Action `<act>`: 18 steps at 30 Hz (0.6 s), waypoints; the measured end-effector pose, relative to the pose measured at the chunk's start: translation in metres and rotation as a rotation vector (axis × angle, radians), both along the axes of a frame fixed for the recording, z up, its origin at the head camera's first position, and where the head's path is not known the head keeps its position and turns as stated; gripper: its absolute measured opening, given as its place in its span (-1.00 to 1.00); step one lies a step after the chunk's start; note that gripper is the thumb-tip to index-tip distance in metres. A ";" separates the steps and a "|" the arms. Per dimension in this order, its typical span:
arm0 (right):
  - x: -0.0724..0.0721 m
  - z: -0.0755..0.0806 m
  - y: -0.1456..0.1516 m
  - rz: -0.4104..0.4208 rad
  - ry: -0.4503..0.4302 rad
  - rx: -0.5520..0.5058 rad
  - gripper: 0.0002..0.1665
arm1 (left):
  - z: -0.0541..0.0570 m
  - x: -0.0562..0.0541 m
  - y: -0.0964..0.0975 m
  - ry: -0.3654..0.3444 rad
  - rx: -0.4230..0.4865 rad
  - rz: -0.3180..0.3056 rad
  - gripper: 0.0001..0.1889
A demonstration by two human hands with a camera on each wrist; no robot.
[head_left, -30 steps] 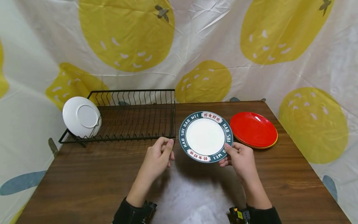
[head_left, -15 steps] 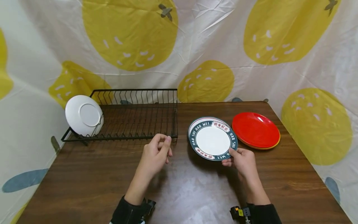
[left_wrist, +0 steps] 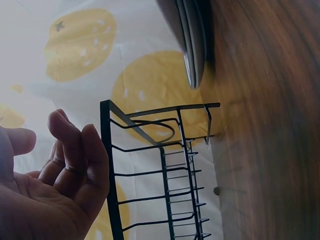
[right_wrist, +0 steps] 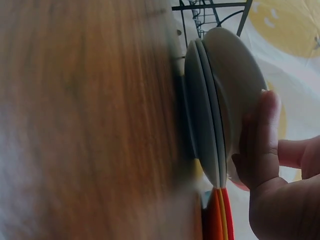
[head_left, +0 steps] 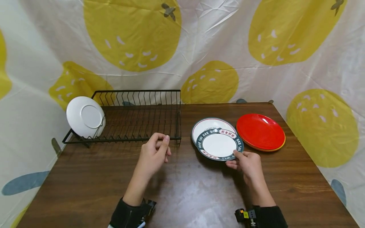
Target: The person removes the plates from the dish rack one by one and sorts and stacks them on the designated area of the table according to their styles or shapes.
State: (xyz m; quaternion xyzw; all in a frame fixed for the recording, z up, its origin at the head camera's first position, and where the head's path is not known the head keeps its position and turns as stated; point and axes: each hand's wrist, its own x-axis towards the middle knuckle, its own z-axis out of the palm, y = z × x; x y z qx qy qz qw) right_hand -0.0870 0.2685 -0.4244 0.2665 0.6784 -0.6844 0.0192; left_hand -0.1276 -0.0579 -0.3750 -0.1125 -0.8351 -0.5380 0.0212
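Observation:
My right hand (head_left: 248, 165) pinches the near right edge of a white plate with a dark green lettered rim (head_left: 219, 145), thumb on top and fingers beneath. In the right wrist view this plate (right_wrist: 237, 85) is tilted, its underside showing above two stacked plates (right_wrist: 206, 115). The head view shows the top stacked plate (head_left: 212, 123), white with a thin red line, partly hidden behind the held one. My left hand (head_left: 152, 155) hovers before the black dish rack (head_left: 139, 139), holding nothing; its fingers curl loosely, the thumb apart from them in the left wrist view (left_wrist: 65, 175).
A white plate (head_left: 85, 117) leans in the rack's left end, its underside toward me. Red plates (head_left: 260, 131) with a yellow edge lie stacked at the right, close beside the white ones. A patterned cloth (head_left: 205, 38) hangs behind the brown wooden table (head_left: 182, 190).
The green-rimmed plate has moved right and lower and tipped flatter, uncovering part of the white plate behind it. My left hand has drifted slightly left.

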 end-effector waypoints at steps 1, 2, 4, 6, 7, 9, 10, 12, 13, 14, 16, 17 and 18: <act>0.000 0.000 0.000 0.007 -0.002 -0.006 -0.37 | 0.000 0.000 -0.001 0.002 0.000 0.001 -0.69; 0.000 0.001 0.000 0.013 -0.005 -0.009 -0.35 | 0.001 0.000 -0.001 0.002 0.001 0.001 -0.69; 0.000 0.002 -0.001 0.033 -0.009 -0.006 -0.32 | 0.002 0.000 -0.002 0.003 0.001 0.004 -0.69; 0.001 0.004 -0.002 0.054 -0.021 0.016 -0.31 | 0.002 0.000 -0.002 0.006 0.005 0.005 -0.68; 0.001 0.005 -0.003 0.067 -0.021 0.022 -0.31 | 0.003 0.001 -0.003 0.009 0.007 0.006 -0.68; 0.002 0.006 -0.003 0.088 -0.028 0.043 -0.31 | 0.003 0.001 -0.004 0.012 0.009 0.009 -0.69; 0.002 0.006 -0.004 0.097 -0.032 0.050 -0.32 | 0.003 0.001 -0.004 0.014 0.013 0.009 -0.68; 0.003 0.007 -0.004 0.114 -0.036 0.060 -0.34 | 0.004 0.000 -0.005 0.016 0.011 0.012 -0.68; 0.003 0.007 -0.005 0.121 -0.037 0.064 -0.34 | 0.004 0.000 -0.006 0.017 0.010 0.014 -0.68; 0.003 0.007 -0.005 0.125 -0.040 0.068 -0.35 | 0.005 0.000 -0.007 0.018 0.008 0.018 -0.68; 0.003 0.008 -0.005 0.131 -0.037 0.070 -0.37 | 0.006 0.000 -0.009 0.020 0.003 0.025 -0.67; 0.003 0.008 -0.005 0.133 -0.035 0.071 -0.37 | 0.006 0.000 -0.010 0.022 -0.001 0.029 -0.67; 0.003 0.008 -0.005 0.135 -0.031 0.072 -0.37 | 0.007 0.000 -0.011 0.023 -0.004 0.033 -0.67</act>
